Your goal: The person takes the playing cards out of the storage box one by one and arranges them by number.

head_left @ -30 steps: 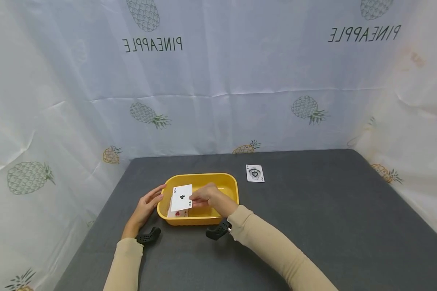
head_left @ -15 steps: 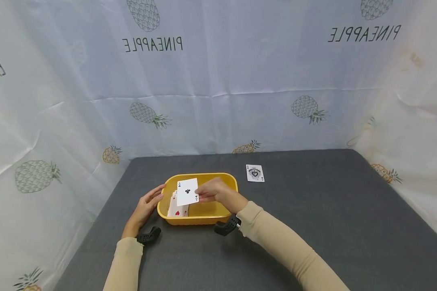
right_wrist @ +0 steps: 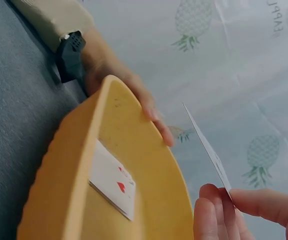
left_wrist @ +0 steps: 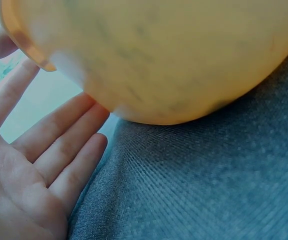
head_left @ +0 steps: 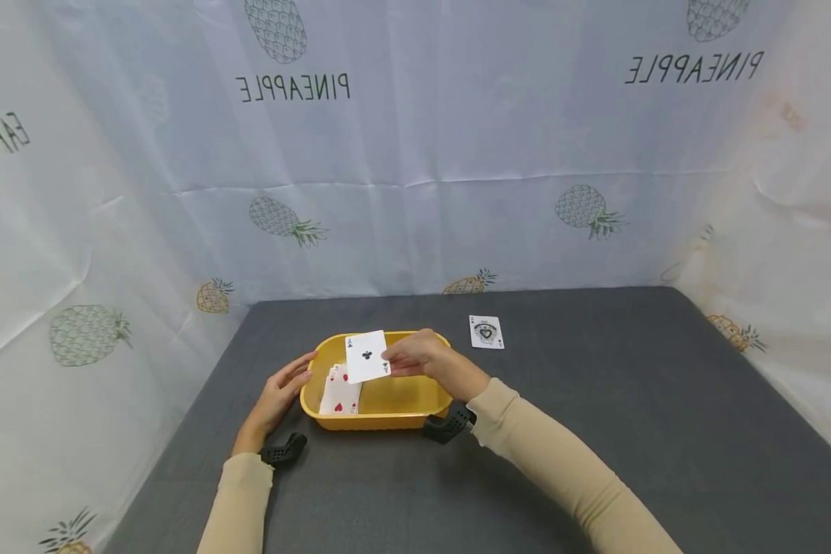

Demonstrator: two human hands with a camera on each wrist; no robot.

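My right hand (head_left: 422, 359) pinches an ace of clubs (head_left: 367, 356) by its edge, between thumb and fingers, above the yellow tub (head_left: 405, 419). In the right wrist view the card (right_wrist: 209, 147) is seen nearly edge-on, apart from the tub. A small stack of playing cards (head_left: 339, 392), a red heart card on top, lies inside the tub at its left end. My left hand (head_left: 277, 396) rests against the tub's left side. Its fingers (left_wrist: 66, 142) are fairly straight and touch the outer wall in the left wrist view.
Another card, an ace with a large ornate emblem (head_left: 486, 332), lies face up on the dark grey tabletop (head_left: 595, 385), right of the tub. A white pineapple-print curtain (head_left: 415, 231) hangs behind the table and along both sides.
My right hand has lifted the ace of clubs up and to the right, away from the stack. More of the heart card now shows. The left hand stays at the tub.
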